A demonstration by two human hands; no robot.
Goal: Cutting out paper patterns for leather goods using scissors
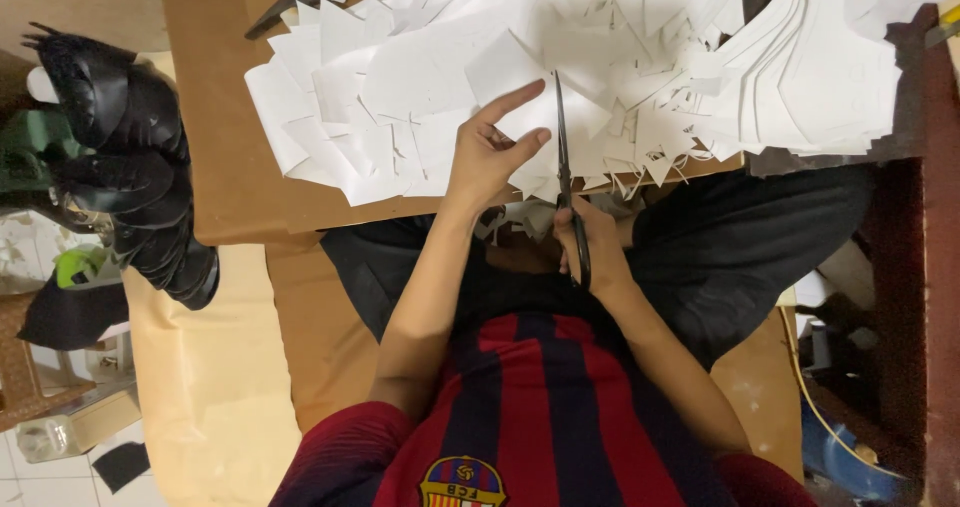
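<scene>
My left hand (490,152) pinches a white sheet of paper (515,77) at the near edge of the brown table (225,167), thumb on top and index finger stretched along it. My right hand (590,242) grips the handles of black scissors (563,142). The thin blades point away from me and run up into the white sheet just right of my left fingers. Both forearms reach out over my lap.
A large heap of white paper offcuts (620,57) covers the far side of the table. A stack of black shoe uppers (125,157) stands at the left edge. Another black tool (290,7) lies at the back left. Clutter lies on the floor at left and right.
</scene>
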